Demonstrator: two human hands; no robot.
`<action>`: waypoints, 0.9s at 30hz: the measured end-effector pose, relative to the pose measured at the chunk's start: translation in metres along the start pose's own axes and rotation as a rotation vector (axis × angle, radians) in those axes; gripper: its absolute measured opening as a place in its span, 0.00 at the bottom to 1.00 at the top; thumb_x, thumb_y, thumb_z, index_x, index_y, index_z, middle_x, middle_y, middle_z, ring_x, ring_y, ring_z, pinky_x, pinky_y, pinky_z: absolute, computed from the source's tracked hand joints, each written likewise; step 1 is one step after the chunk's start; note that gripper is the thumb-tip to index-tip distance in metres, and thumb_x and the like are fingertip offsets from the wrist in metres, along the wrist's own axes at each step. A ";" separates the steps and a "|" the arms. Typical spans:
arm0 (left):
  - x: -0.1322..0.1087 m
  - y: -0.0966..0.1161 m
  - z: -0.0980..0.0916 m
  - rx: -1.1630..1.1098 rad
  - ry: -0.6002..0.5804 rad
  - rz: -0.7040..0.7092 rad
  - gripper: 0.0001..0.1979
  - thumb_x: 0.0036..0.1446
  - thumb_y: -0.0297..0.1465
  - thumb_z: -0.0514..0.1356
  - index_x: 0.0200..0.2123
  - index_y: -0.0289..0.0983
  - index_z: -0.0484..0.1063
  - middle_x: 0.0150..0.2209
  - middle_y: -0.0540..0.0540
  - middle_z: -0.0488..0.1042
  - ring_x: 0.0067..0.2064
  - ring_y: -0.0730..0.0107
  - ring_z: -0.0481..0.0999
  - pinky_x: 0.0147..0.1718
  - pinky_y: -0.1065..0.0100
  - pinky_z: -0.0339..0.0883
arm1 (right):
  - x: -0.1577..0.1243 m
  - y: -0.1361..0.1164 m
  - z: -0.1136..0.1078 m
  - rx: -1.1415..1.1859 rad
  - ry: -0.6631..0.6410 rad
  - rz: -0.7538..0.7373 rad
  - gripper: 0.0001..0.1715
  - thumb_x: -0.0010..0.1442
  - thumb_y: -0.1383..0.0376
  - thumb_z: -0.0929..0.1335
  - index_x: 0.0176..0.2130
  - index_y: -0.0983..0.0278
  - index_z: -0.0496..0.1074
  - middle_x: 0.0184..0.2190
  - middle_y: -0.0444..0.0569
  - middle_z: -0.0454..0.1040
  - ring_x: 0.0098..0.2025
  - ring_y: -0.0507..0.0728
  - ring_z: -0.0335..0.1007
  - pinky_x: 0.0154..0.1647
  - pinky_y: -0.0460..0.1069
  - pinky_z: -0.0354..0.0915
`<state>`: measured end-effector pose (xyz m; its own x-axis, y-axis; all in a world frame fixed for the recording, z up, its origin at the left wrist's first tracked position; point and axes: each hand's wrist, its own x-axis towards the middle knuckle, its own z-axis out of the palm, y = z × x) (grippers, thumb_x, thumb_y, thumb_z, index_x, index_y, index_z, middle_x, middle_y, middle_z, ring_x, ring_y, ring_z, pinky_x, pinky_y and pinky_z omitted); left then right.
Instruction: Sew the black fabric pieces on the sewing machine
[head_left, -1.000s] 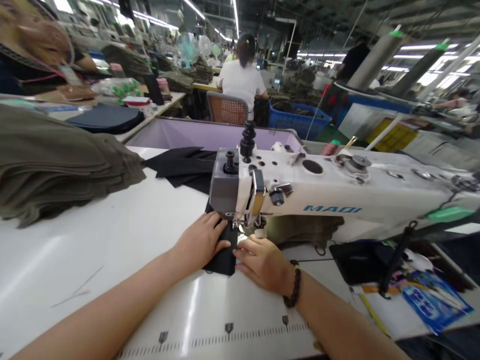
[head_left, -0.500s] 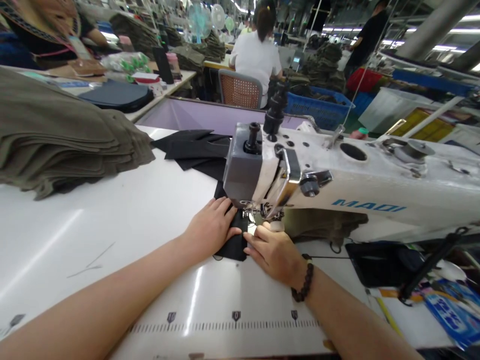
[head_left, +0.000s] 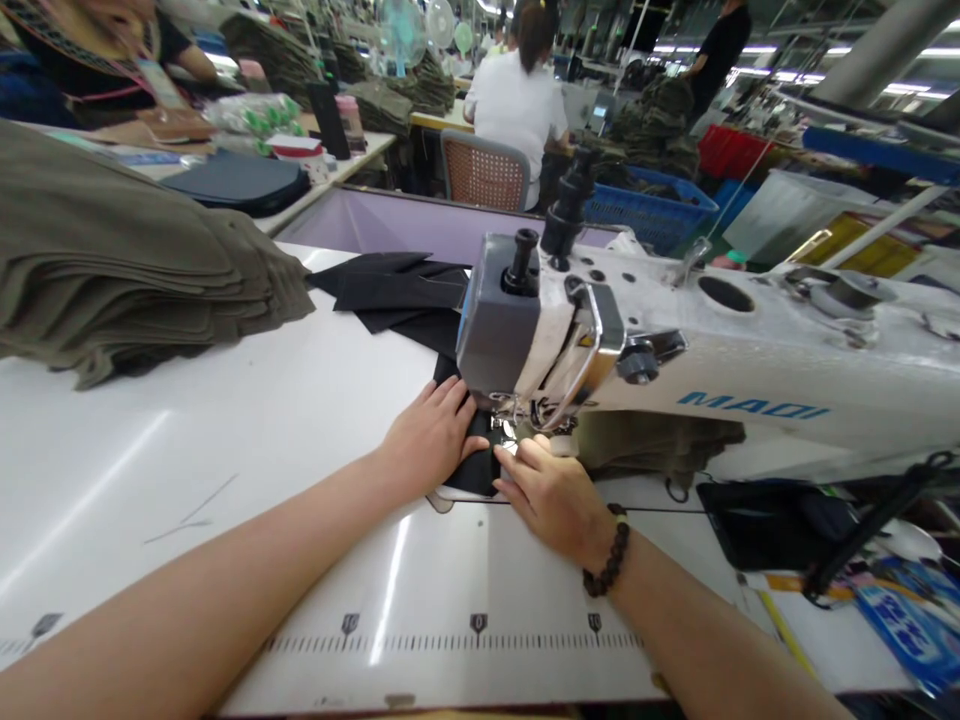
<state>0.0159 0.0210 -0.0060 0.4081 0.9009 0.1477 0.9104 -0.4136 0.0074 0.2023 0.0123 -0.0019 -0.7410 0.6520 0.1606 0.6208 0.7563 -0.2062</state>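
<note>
A small black fabric piece (head_left: 477, 470) lies on the white table under the needle of a white sewing machine (head_left: 675, 350). My left hand (head_left: 431, 435) lies flat on the left side of the piece, fingers stretched toward the presser foot. My right hand (head_left: 551, 492), with a dark bead bracelet at the wrist, presses the piece's right edge with its fingertips right beside the needle. More black pieces (head_left: 397, 290) lie behind the machine head.
A thick stack of olive fabric (head_left: 127, 270) fills the table's left. A printed ruler (head_left: 465, 640) runs along the front edge. Papers and a black pouch (head_left: 772, 520) lie at the right. A seated person in white (head_left: 517, 100) works ahead; another person sits far left.
The black piece has moved away from me under the needle, so less of it shows in front. Both hands followed it forward. The view has tilted closer to the machine head.
</note>
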 end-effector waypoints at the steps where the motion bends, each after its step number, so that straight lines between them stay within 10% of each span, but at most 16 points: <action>1: 0.001 0.000 0.000 0.005 -0.002 -0.001 0.20 0.57 0.41 0.53 0.41 0.29 0.68 0.46 0.34 0.68 0.52 0.51 0.63 0.49 0.55 0.57 | 0.000 0.000 0.000 -0.001 0.000 0.006 0.17 0.58 0.65 0.64 0.46 0.71 0.68 0.33 0.53 0.71 0.37 0.58 0.65 0.35 0.50 0.61; 27: 0.008 -0.006 0.002 -0.014 0.036 -0.007 0.22 0.56 0.39 0.54 0.48 0.30 0.64 0.52 0.35 0.63 0.56 0.52 0.58 0.52 0.53 0.54 | 0.002 -0.006 0.006 -0.056 -0.006 0.101 0.20 0.59 0.66 0.62 0.50 0.70 0.66 0.37 0.56 0.70 0.40 0.60 0.64 0.36 0.51 0.63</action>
<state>0.0141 0.0309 -0.0071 0.3989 0.8985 0.1832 0.9120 -0.4095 0.0226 0.1955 0.0092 -0.0061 -0.6754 0.7248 0.1358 0.7057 0.6887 -0.1664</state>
